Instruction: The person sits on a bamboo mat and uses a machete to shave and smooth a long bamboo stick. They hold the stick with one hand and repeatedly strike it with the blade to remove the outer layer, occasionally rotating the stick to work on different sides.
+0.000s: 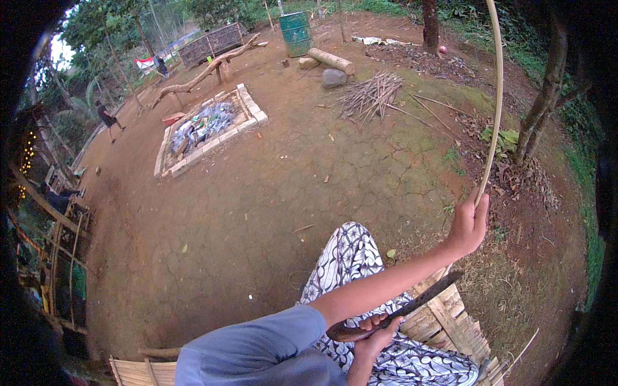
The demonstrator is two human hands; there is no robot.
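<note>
My left hand [468,225] reaches out to the right, its fingers closed round a long, pale strip [499,83] that looks like split bamboo. The strip rises in a slight curve past the top edge of the view. Low in front of me, my right hand [376,336] grips a machete [421,298] with a dark, worn blade. The blade slants up to the right, beneath my left forearm and apart from my left hand. Patterned black-and-white trousers [347,257] cover my bent legs. The slatted bamboo seat [450,321] shows beside them.
Ahead lies a brick-edged fire pit [253,106] with ash and litter. A stick pile [372,95], a grey stone [334,78], a log [331,60] and a green drum [296,33] stand farther off. A tree trunk [544,96] rises at right. A person [106,118] is far left.
</note>
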